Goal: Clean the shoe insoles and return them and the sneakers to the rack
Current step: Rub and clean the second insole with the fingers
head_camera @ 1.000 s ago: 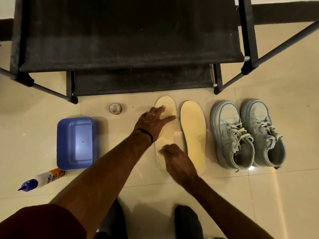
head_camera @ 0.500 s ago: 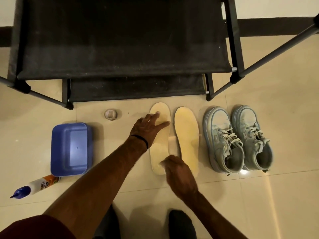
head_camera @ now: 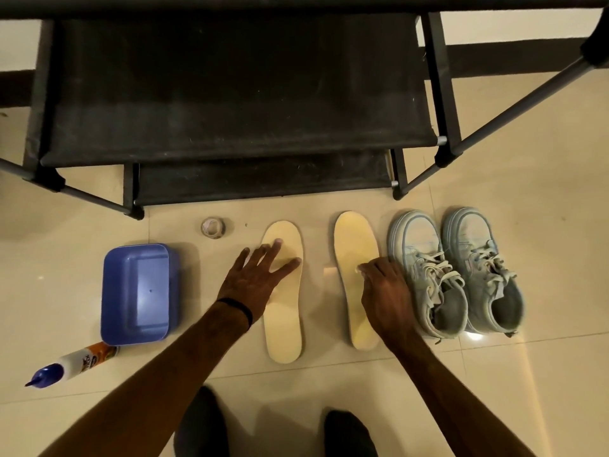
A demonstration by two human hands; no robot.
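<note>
Two pale yellow insoles lie flat on the tiled floor in front of the black shoe rack (head_camera: 230, 94). My left hand (head_camera: 257, 275) rests on the left insole (head_camera: 283, 324) with its fingers spread and straight. My right hand (head_camera: 385, 291) is on the middle of the right insole (head_camera: 354, 239). Its fingers curl over the insole's right edge and its thumb tip lies on top. A pair of light blue-grey sneakers (head_camera: 425, 258) (head_camera: 478, 258) stands side by side just right of that insole, toes toward the rack.
A blue plastic tub (head_camera: 138, 291) sits on the floor at the left, with a white bottle with a blue nozzle (head_camera: 82, 359) lying below it. A small tape roll (head_camera: 212, 227) lies near the rack's foot. My feet in dark socks (head_camera: 201, 423) are at the bottom.
The left insole has slid left under my left hand, widening the gap between the insoles. My right hand left that insole's heel and moved onto the right insole.
</note>
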